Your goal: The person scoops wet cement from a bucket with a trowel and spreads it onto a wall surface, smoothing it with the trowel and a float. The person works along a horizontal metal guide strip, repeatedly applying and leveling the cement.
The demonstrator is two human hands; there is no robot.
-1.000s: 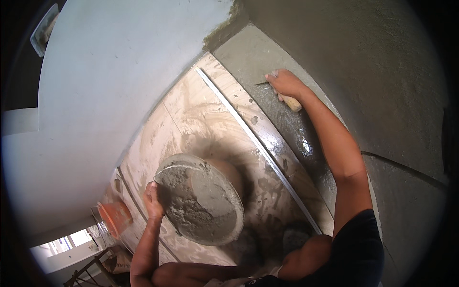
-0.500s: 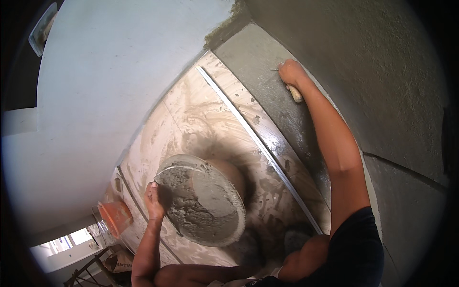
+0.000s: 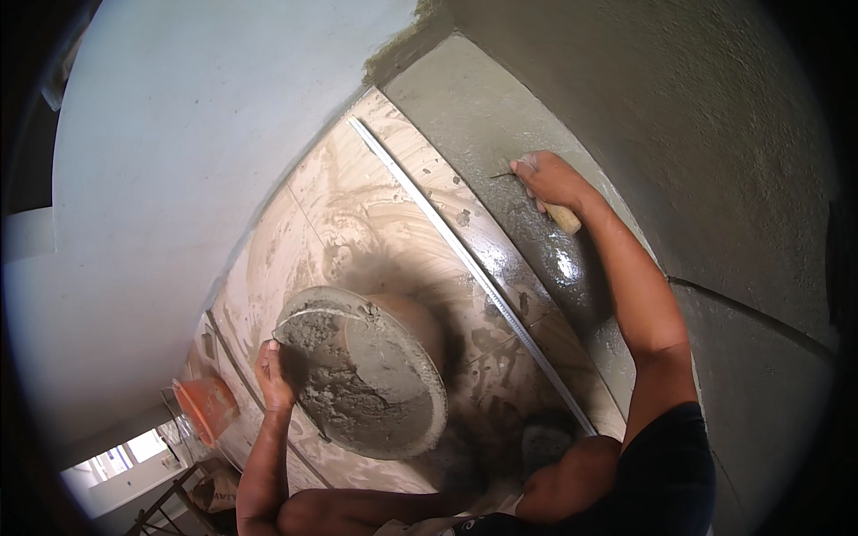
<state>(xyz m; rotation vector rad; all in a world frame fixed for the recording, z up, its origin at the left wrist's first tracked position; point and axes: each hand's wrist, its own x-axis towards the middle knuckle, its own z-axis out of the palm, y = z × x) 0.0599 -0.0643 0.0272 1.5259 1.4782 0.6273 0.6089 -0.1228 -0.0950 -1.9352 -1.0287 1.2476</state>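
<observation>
My right hand (image 3: pixel 552 181) has come back down the wet band: half a second ago it was higher up, nearer the corner, with the trowel blade hidden; now it sits lower again, about where it was a second ago, and the blade's thin tip shows just left of the fingers. The trowel (image 3: pixel 561 216) handle pokes out below the hand. My left hand (image 3: pixel 273 366) has shifted a little on the pan (image 3: pixel 375 393) rim.
</observation>
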